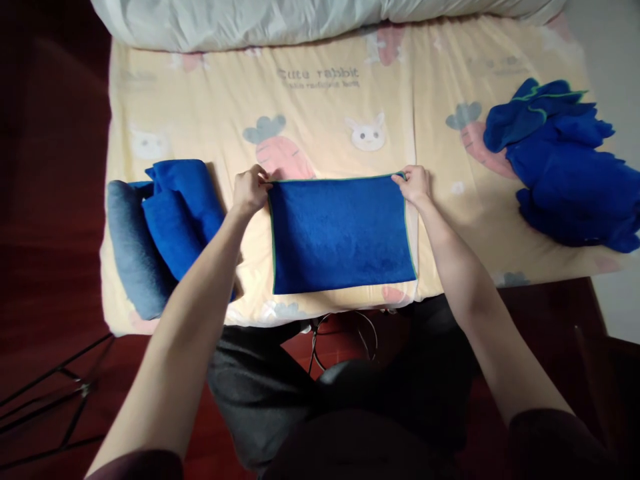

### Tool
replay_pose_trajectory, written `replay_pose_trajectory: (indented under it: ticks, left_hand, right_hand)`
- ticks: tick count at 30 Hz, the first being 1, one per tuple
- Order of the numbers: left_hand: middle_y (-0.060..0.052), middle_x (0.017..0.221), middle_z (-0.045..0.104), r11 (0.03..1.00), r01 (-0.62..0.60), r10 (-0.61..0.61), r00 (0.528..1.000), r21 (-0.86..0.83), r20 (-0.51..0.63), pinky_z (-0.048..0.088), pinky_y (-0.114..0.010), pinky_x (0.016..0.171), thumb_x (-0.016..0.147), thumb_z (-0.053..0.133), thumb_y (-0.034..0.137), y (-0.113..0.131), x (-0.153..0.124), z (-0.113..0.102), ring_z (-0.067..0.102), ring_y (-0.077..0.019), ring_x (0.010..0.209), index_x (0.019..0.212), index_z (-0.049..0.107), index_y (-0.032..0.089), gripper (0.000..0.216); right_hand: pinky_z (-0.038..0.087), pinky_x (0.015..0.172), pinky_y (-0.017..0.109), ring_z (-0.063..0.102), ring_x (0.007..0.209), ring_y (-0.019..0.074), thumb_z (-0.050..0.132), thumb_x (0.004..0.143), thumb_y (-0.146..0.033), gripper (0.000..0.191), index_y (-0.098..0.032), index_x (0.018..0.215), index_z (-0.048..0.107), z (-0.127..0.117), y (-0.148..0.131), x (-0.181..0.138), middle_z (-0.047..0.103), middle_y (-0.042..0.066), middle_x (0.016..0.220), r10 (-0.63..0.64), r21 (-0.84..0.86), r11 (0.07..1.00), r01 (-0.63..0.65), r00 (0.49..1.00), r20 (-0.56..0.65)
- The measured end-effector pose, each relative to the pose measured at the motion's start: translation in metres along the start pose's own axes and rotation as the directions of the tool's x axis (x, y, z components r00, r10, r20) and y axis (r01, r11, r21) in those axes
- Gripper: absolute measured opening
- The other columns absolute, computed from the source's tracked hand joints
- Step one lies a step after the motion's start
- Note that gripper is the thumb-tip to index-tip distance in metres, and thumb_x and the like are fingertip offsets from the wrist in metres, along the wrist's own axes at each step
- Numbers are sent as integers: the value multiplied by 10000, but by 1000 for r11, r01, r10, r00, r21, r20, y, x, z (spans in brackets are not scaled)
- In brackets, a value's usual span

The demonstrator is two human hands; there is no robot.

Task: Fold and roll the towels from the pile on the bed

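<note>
A blue towel (343, 233) with thin green edging lies spread out flat in front of me, roughly rectangular. Its far left corner is pinched in my left hand (251, 188), and its far right corner in my right hand (414, 184). Both hands are closed, with thumb and fingers together on the cloth. Left of the towel, partly behind my left forearm, are rolled or folded blue cloths (183, 207) and a grey-blue rolled cloth (137, 247). Off to the right lies a crumpled heap of blue cloths (575, 167), some edged in green.
The surface wears a pale yellow sheet (320, 107) printed with rabbits and carrots. A puffy white quilt (320, 23) runs along its far edge. Thin black metal legs (75, 380) stand at the lower left, and a cable (367, 337) hangs below the near edge.
</note>
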State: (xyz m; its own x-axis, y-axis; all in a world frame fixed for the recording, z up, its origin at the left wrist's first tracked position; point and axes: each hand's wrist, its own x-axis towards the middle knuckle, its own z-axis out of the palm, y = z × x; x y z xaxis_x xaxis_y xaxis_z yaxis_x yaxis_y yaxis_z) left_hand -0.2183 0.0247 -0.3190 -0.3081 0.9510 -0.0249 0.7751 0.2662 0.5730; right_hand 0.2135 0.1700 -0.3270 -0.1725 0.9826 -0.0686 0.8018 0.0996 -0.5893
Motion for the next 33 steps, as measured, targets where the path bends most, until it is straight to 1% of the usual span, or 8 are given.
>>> replay_pose_trajectory:
  ticks: [4,7,10,16,21,23,26,33]
  left_hand:
    - [-224,1566,567,999,-32,35,988,23,-152,381,-647,1249,1060,543,313,43,-46,30,431,-405,1541,1480,580,161,448]
    - [-159,1741,407,978,-191,194,981,77,-25,215,-639,1359,1070,528,409,59,-79,52,252,-387,1668,1591,528,191,565]
    - [-140,1796,324,984,-166,166,986,64,15,160,-624,1385,1075,512,501,48,-87,62,151,-373,1711,1652,485,191,656]
    - [-207,1829,171,995,-25,31,998,99,-52,-10,-628,1397,1129,424,413,49,-76,61,42,-361,1726,1696,362,15,695]
    - [-122,1834,205,972,-235,233,971,18,54,33,-562,1426,1092,481,436,81,-159,75,72,-337,1731,1684,453,142,662]
    - [-112,1827,230,973,-232,232,972,-7,46,61,-563,1422,1090,445,433,74,-201,78,134,-334,1724,1684,463,176,648]
    - [-120,1826,227,987,-160,160,987,-15,-4,64,-549,1417,1085,417,459,48,-247,73,150,-325,1722,1692,454,174,672]
    - [-191,1794,303,995,-61,59,998,-78,-27,77,-572,1403,1029,447,480,0,-318,49,182,-352,1711,1690,435,150,739]
  right_hand:
    - [344,1274,589,441,1481,362,528,1119,-309,427,-100,1481,618,16,-39,-41,595,226,1519,-205,-130,973,191,973,-104]
    - [210,1349,663,240,1653,414,522,1106,-393,624,-182,1688,436,33,-52,-75,337,147,1777,-386,-130,909,396,918,97]
    - [143,1383,675,169,1703,381,525,1090,-475,717,-229,1743,360,43,-38,-83,285,85,1816,-423,-106,884,456,875,237]
    - [27,1386,645,114,1716,339,408,1166,-394,640,-65,1714,366,38,-35,-61,228,175,1823,-188,-223,955,194,981,48]
    - [22,1433,496,105,1734,276,417,1148,-451,632,-218,1735,388,39,-56,-152,157,31,1848,-435,-210,863,459,887,151]
    - [82,1438,478,170,1725,258,418,1135,-473,615,-297,1724,414,36,-40,-199,204,-7,1837,-451,-183,853,488,867,211]
    - [141,1418,549,201,1718,289,386,1125,-437,634,-231,1723,417,22,-3,-247,261,65,1822,-321,-216,914,344,938,135]
    - [230,1380,626,283,1687,365,523,1015,-386,646,-153,1617,545,-21,56,-291,383,178,1759,-165,-153,975,160,986,-22]
